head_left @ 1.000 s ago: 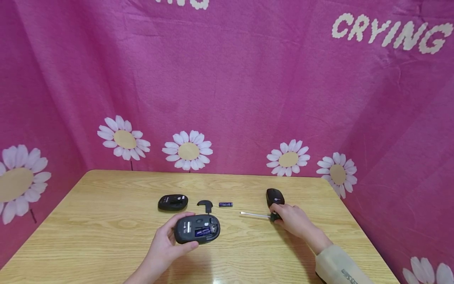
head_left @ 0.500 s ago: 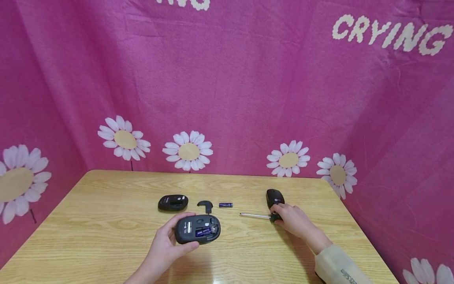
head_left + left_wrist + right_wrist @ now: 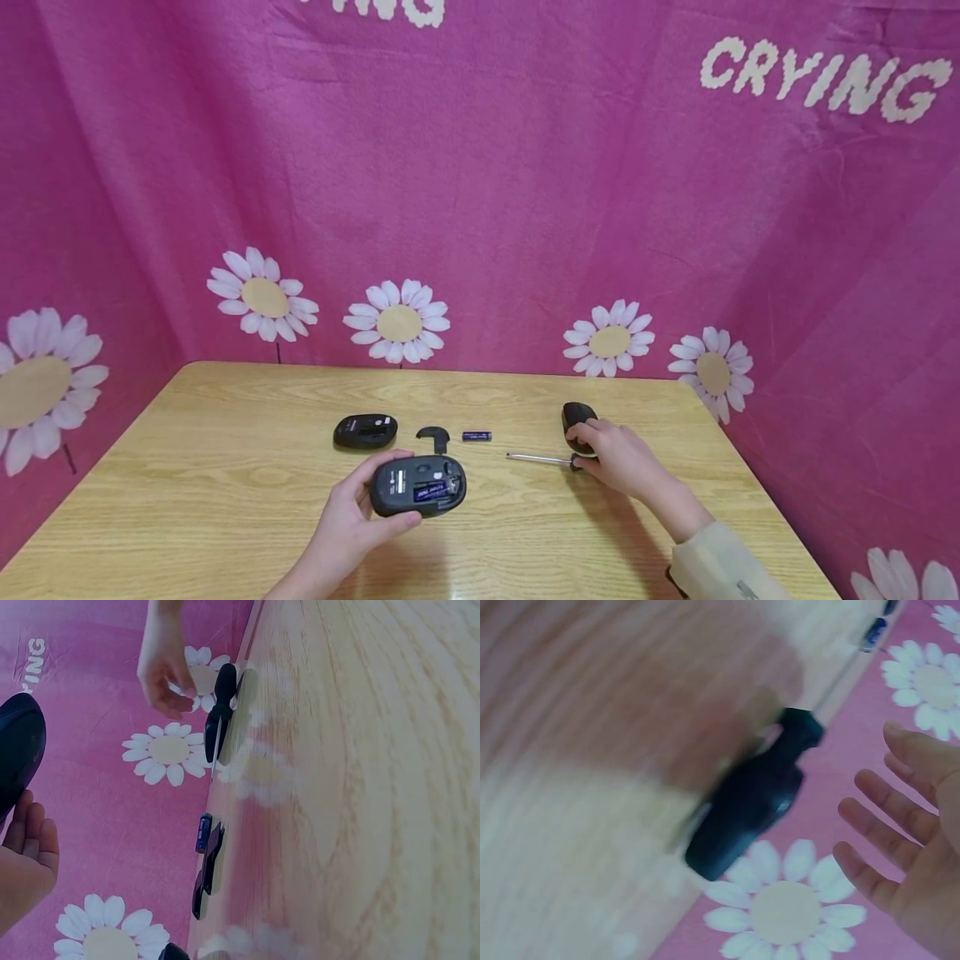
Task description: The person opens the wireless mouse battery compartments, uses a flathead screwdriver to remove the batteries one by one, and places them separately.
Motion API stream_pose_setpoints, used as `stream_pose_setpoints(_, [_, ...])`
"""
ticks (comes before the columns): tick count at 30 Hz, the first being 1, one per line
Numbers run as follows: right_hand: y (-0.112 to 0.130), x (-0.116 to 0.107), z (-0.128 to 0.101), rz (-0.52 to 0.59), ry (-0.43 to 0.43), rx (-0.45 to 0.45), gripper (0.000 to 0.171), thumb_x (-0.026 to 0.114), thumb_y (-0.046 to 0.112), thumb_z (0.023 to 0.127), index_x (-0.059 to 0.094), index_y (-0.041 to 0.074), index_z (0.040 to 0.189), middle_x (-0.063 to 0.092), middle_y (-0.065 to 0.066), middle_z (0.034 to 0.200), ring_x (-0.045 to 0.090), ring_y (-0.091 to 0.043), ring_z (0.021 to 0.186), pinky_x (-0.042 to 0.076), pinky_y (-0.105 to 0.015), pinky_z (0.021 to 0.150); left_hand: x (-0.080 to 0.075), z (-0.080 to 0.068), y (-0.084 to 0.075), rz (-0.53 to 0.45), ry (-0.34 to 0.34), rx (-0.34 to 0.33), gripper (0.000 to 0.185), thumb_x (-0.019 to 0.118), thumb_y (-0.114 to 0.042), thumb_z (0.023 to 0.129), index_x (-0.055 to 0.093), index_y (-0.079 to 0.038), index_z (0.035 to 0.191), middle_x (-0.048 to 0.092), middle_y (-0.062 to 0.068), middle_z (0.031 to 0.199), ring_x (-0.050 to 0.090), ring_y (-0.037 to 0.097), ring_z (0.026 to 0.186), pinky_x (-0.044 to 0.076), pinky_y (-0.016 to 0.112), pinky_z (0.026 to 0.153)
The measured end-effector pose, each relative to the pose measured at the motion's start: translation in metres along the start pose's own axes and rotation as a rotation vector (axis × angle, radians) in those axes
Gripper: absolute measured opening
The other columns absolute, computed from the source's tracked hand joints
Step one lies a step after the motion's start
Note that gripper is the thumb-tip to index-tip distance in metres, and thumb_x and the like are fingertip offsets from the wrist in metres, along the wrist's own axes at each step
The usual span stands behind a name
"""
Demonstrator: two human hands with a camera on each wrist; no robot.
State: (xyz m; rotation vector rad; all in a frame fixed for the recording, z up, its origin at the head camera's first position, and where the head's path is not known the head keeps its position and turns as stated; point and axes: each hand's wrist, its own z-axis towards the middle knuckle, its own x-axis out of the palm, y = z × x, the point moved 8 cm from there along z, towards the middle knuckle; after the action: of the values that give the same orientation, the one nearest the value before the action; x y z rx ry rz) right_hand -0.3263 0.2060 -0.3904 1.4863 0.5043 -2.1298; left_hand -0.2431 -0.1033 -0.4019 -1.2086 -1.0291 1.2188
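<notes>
Holding an upside-down mouse, the left hand curls its thumb and fingers round the mouse's left end. The belly of the mouse faces up, its lid is off, and a blue battery sits inside the open slot. The mouse stays low over the wooden table, close to the near edge.

Just behind the held mouse lies a small black lid. Next to it, on the right, lies a loose battery. A second mouse lies behind the left hand, a bit to its left.

The right hand is off to the right, well apart from the held mouse. Its fingers are loose and spread, as the right wrist view shows, and it grips nothing. A screwdriver lies flat with its dark handle just beside that hand, its thin metal tip aimed at the held mouse. A third mouse sits right behind the right hand's fingers; I cannot tell if they touch.

Bare wood lies between the two hands and far out to the left. The table's right edge is near the right arm's sleeve. Pink cloth with daisies hangs close behind the back edge.
</notes>
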Motion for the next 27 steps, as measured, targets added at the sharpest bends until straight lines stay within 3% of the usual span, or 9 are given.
stream_pose_setpoints(5, [0.011,-0.017,0.005,-0.004,-0.045,-0.038,0.032,0.082,0.018,0.072,0.065,0.011,0.098,0.064,-0.004,0.085,0.063,-0.018,0.073,0.053,-0.035,0.061,0.000,0.002,0.003,0.018,-0.006,-0.024,0.064,0.085,-0.014,0.067,0.057,-0.021,0.124,0.058,0.000,0.126,0.055,0.018,0.117,0.042,0.026,0.101])
stream_pose_setpoints(12, [0.026,-0.041,0.011,0.019,-0.120,-0.075,0.033,0.081,0.020,0.073,0.066,0.011,0.101,0.065,-0.002,0.091,0.062,-0.017,0.079,0.054,-0.035,0.066,0.002,0.003,0.004,0.015,0.011,-0.025,0.064,0.085,-0.014,0.067,0.057,-0.022,0.123,0.058,0.000,0.126,0.054,0.016,0.118,0.040,0.016,0.098])
stream_pose_setpoints(18, [0.042,-0.064,0.014,0.049,-0.195,-0.095,0.033,0.078,0.022,0.076,0.066,0.010,0.104,0.067,-0.002,0.097,0.063,-0.018,0.086,0.053,-0.038,0.072,0.002,0.003,0.005,0.020,0.013,-0.024,0.063,0.085,-0.015,0.067,0.057,-0.023,0.123,0.058,0.000,0.127,0.053,0.017,0.119,0.040,0.020,0.100])
stream_pose_setpoints(27, [0.068,-0.096,0.014,0.135,-0.301,-0.113,0.031,0.075,0.022,0.079,0.065,0.011,0.105,0.067,0.002,0.101,0.062,-0.017,0.095,0.052,-0.040,0.079,0.004,0.001,-0.001,0.016,0.018,0.020,0.063,0.085,-0.013,0.066,0.058,-0.020,0.123,0.058,0.002,0.127,0.054,0.014,0.117,0.038,0.013,0.098])
